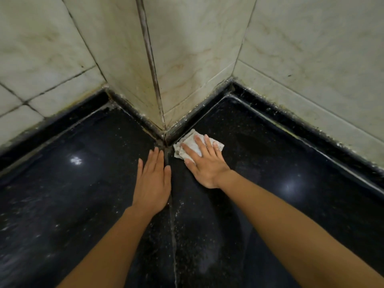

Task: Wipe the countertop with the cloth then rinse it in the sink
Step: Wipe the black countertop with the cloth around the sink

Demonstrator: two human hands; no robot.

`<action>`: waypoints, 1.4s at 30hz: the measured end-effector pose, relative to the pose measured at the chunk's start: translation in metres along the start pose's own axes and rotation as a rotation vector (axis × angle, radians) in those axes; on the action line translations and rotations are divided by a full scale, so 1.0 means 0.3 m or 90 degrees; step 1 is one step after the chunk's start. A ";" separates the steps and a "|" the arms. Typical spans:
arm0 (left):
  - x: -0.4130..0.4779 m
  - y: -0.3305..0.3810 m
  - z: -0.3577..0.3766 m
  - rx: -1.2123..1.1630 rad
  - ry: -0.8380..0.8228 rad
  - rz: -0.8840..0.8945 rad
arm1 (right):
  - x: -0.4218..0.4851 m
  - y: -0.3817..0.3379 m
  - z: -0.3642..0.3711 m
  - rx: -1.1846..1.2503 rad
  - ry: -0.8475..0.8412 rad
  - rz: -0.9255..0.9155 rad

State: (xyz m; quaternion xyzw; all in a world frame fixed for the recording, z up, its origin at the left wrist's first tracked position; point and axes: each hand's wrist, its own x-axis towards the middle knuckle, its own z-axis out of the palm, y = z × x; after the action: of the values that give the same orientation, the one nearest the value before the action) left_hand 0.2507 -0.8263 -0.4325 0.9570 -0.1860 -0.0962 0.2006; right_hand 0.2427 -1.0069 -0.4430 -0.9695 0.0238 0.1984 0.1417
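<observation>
Head view, looking down on a black speckled surface (pixel 83 194) at the foot of a pale tiled wall (pixel 311 48). Right hand (pixel 204 163) laid flat on a crumpled white cloth (pixel 187 139), fingers straight and spread, pressing it down rather than gripping it; thumb at the cloth's near edge. Cloth lying on the surface just right of the jutting wall corner (pixel 161 96), its far edge close against the dark raised rim (pixel 291 123) at the wall's base. Left hand (pixel 152 183) just beside the right, palm down on the bare surface, fingers straight and close together, holding nothing. Pale seam (pixel 172 229) in the surface, running from the wall corner toward the camera between the two forearms, the left thumb just beside it. Blurred light reflection (pixel 75 160) on the left part of the surface, a second on the right part. Dark grime along the grout lines and the foot of the wall.
</observation>
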 end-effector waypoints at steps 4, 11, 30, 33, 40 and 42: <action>-0.098 -0.032 -0.021 0.030 -0.015 -0.055 | -0.033 -0.028 0.018 -0.021 -0.014 -0.035; -0.219 -0.068 -0.015 0.102 -0.076 -0.042 | -0.158 -0.075 0.082 -0.063 -0.045 -0.126; -0.258 -0.068 0.028 0.148 -0.141 -0.071 | -0.097 0.257 -0.069 -0.005 -0.030 0.163; -0.257 -0.073 0.032 0.149 -0.147 -0.072 | -0.151 0.366 -0.077 0.021 -0.010 0.257; -0.252 -0.072 0.035 0.142 -0.158 -0.073 | -0.245 0.279 -0.013 0.115 0.031 0.289; -0.251 -0.069 0.032 0.143 -0.161 -0.075 | -0.285 0.206 0.033 0.108 0.015 0.225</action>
State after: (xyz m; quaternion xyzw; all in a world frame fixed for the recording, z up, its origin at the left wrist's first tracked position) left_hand 0.1860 -0.7823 -0.4415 0.9630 -0.1627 -0.2060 0.0614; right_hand 0.1540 -1.0641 -0.4348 -0.9371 0.2122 0.2058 0.1857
